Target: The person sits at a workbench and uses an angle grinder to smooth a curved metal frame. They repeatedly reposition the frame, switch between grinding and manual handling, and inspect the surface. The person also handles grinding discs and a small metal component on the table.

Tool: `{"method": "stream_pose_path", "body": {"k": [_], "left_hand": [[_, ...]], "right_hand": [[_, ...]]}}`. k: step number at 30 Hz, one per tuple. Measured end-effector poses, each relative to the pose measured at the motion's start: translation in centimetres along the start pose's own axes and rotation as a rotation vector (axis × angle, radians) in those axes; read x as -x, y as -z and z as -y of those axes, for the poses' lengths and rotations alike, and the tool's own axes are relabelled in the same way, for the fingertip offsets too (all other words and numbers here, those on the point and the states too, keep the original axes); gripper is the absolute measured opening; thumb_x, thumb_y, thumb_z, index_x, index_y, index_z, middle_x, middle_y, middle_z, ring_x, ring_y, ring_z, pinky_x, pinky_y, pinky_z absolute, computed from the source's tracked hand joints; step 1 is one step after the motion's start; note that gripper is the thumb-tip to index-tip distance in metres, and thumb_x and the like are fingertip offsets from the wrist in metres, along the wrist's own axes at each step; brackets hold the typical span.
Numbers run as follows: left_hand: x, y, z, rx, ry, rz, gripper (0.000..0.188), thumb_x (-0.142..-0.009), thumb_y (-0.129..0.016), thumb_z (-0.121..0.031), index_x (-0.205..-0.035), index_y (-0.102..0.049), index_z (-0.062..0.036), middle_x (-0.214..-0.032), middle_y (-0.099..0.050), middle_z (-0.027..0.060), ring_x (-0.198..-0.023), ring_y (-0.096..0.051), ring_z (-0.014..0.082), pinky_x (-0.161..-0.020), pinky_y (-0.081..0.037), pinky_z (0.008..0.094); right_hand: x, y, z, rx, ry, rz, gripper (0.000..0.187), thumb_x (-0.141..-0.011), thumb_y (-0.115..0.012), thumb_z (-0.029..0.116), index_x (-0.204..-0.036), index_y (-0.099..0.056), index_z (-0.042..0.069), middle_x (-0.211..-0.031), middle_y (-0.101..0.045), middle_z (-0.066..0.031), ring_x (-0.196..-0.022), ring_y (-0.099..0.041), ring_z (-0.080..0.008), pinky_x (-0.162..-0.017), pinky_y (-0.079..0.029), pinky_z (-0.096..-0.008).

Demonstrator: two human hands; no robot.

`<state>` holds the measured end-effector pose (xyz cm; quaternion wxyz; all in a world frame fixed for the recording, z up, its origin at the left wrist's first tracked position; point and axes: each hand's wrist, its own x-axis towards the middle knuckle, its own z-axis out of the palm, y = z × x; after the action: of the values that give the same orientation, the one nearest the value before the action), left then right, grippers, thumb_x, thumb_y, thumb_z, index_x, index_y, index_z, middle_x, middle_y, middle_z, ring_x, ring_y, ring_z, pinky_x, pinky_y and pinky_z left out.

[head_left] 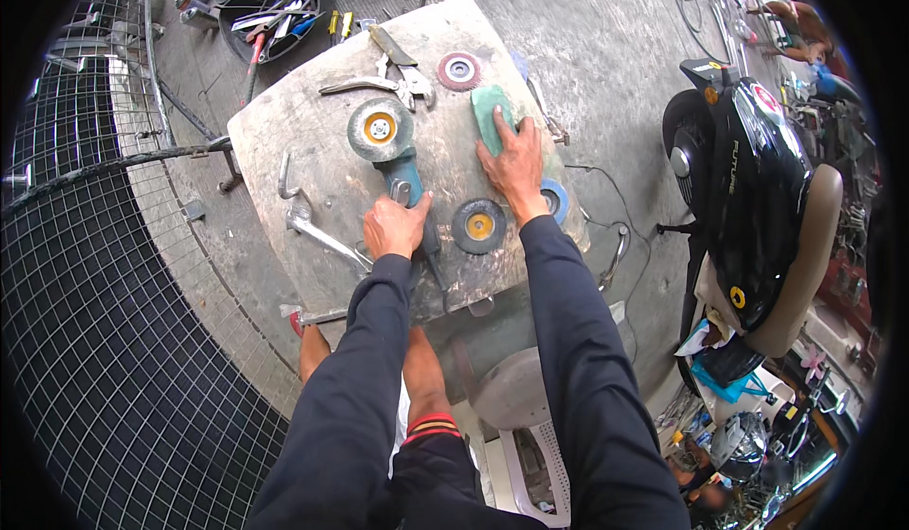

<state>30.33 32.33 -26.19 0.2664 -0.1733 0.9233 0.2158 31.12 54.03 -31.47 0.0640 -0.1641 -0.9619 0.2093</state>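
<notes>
Item one, containers: a dark round tub stood on the concrete floor beyond the far left corner of the worktable. It held a jumble of hand tools, among them pale metal bars and one piece with a blue handle; I could not tell the rest apart.

Item two, the angle grinder: it lay on the worktable near its middle, teal body, with a grey wire-brush wheel and yellow hub at the far end. My left hand was closed around its near handle.

Item three, a green rectangular block: it lay flat on the table right of the grinder. My right hand rested on it, fingers spread and pressing down.

Item four, loose discs: a dark flap disc with yellow centre lay just beside my right wrist; a red disc lay near the far edge; a blue ring showed partly under my right forearm.

Item five, pliers and chrome levers lay on the table's far and left parts.

Item six, a black scooter stood well apart on the right.
</notes>
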Motion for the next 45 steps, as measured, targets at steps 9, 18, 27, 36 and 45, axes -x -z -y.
{"method": "stream_pose_path", "body": {"k": [9,18,27,36,45], "left_hand": [[1.5,-1.4,1.4,0.091,0.005,0.029,0.067,-0.077,-0.085,-0.054,-0.099,-0.071,0.0069,-0.098,-0.073,0.0327,-0.096,-0.072,0.0497,-0.087,-0.057,0.0538],[1.6,-1.6,2.5,0.099,-0.017,0.028,0.066,-0.079,-0.083,-0.053,-0.103,-0.069,0.0063,-0.097,-0.074,0.0303,-0.096,-0.071,0.0499,-0.086,-0.056,0.0545],[4.3,-4.2,4.5,0.118,-0.059,0.018,0.068,-0.078,-0.083,-0.056,-0.101,-0.064,0.0055,-0.088,-0.072,0.0335,-0.088,-0.071,0.0510,-0.080,-0.056,0.0566],[4.3,-4.7,4.5,0.122,-0.056,-0.032,0.072,-0.077,-0.083,-0.058,-0.103,-0.067,0.0077,-0.093,-0.072,0.0341,-0.093,-0.071,0.0518,-0.084,-0.056,0.0555],[4.7,-4.1,4.3,0.093,-0.040,0.017,0.073,-0.077,-0.083,-0.059,-0.104,-0.066,0.0070,-0.094,-0.073,0.0329,-0.094,-0.071,0.0501,-0.087,-0.056,0.0548]], "right_hand": [[1.1,-1.3,-0.8,-0.028,0.022,-0.174,0.051,-0.088,-0.081,0.028,-0.137,-0.071,0.018,-0.097,-0.055,-0.0128,-0.086,-0.056,-0.0301,-0.076,-0.050,-0.0421],[1.9,-1.5,-0.3,-0.095,-0.150,-0.093,0.034,-0.103,-0.063,0.016,-0.137,-0.063,0.016,-0.108,-0.060,-0.0188,-0.101,-0.060,-0.0371,-0.090,-0.049,-0.0464],[4.0,1.9,-1.2,-0.079,-0.147,-0.104,0.041,-0.102,-0.063,0.020,-0.140,-0.054,0.007,-0.116,-0.056,-0.0184,-0.109,-0.053,-0.0347,-0.099,-0.043,-0.0482],[2.6,-2.3,-0.7,0.079,-0.114,-0.131,0.057,-0.102,-0.061,0.037,-0.148,-0.045,0.007,-0.134,-0.052,-0.0200,-0.130,-0.047,-0.0385,-0.107,-0.036,-0.0540],[3.0,-1.1,-1.8,-0.099,-0.110,-0.209,0.052,-0.101,-0.062,0.039,-0.140,-0.052,0.006,-0.126,-0.056,-0.0205,-0.124,-0.051,-0.0402,-0.105,-0.039,-0.0536]]}}
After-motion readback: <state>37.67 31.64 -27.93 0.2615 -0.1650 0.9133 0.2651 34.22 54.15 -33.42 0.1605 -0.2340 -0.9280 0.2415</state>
